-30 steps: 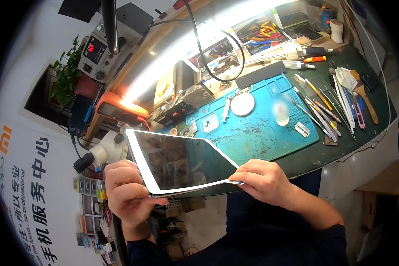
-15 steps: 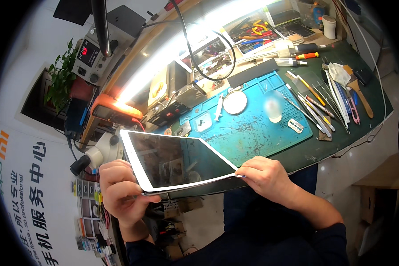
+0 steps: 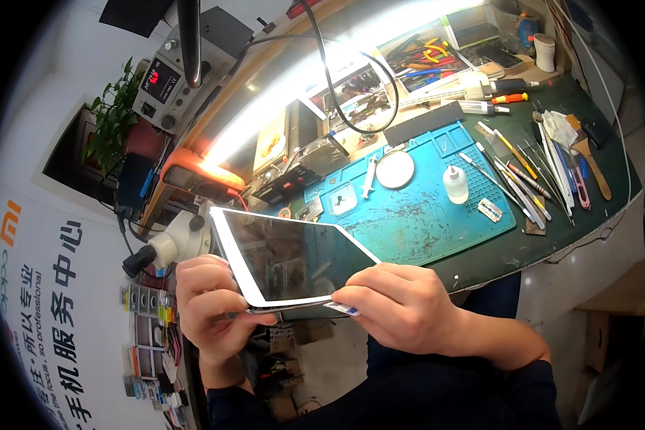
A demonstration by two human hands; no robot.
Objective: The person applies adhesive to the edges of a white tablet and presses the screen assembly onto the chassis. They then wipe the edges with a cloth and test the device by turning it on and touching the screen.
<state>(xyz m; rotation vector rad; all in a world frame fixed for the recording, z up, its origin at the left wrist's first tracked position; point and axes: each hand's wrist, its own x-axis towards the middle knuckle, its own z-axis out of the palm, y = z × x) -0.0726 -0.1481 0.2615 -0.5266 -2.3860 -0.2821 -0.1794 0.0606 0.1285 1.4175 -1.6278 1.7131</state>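
I hold a white-bordered tablet point(image 3: 294, 258) tilted over the front edge of the bench. My left hand point(image 3: 208, 308) grips its left end, fingers curled along the side, thumb under the near corner. My right hand point(image 3: 401, 304) is closed on a thin white-and-blue card point(image 3: 342, 308) at the tablet's near edge, toward the right end; the card seems to sit in the gap under the screen glass. The fingertips partly cover the card.
A blue work mat point(image 3: 408, 229) carries a bottle point(image 3: 456, 186), razor blade point(image 3: 489, 209), syringe point(image 3: 370, 177) and round tin point(image 3: 394, 170). Several tools point(image 3: 534, 172) lie at right. A microscope point(image 3: 175, 244), orange multimeter point(image 3: 186, 172) and power supply point(image 3: 165, 93) stand at left.
My right hand and the card have moved left along the tablet's near edge. My left hand keeps its grip, and the view has shifted a little.
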